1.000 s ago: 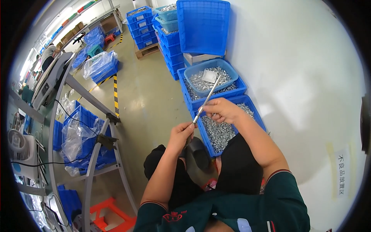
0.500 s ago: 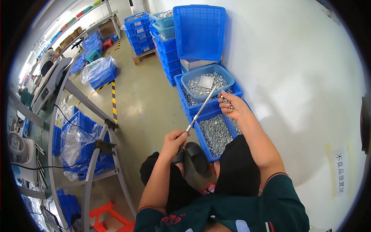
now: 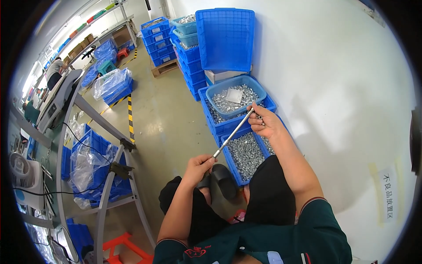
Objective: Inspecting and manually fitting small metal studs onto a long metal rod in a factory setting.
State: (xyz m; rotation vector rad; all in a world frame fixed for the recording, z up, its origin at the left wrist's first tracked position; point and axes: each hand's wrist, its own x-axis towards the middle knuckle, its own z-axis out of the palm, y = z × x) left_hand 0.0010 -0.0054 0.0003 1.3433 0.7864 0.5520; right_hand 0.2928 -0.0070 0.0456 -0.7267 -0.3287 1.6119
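Note:
My left hand (image 3: 198, 169) is closed round the near end of a slim metal rod (image 3: 236, 130), which slants up and to the right. A wider metal sleeve sits on the rod just beyond my left fingers. At the rod's far end my right hand (image 3: 267, 122) pinches with thumb and forefinger. Several small metal nuts (image 3: 260, 118) lie in its curled fingers. Whether a nut is on the rod's tip I cannot tell. Beneath my hands, a light-blue basin (image 3: 213, 105) of small metal parts with a white card (image 3: 234, 95) rests on a blue crate (image 3: 216, 125).
A nearer blue crate (image 3: 235, 169) full of metal parts stands by my knees. Behind, an upright blue crate (image 3: 225, 39) and stacked crates (image 3: 158, 42) line the wall. At left are a grey metal frame (image 3: 102, 207), plastic-wrapped crates (image 3: 91, 160) and a person bending over a bench (image 3: 55, 72).
The rod's far end has swung right and now meets the fingertips of my right hand; before, it stood apart from them. My left hand keeps its hold, shifted slightly.

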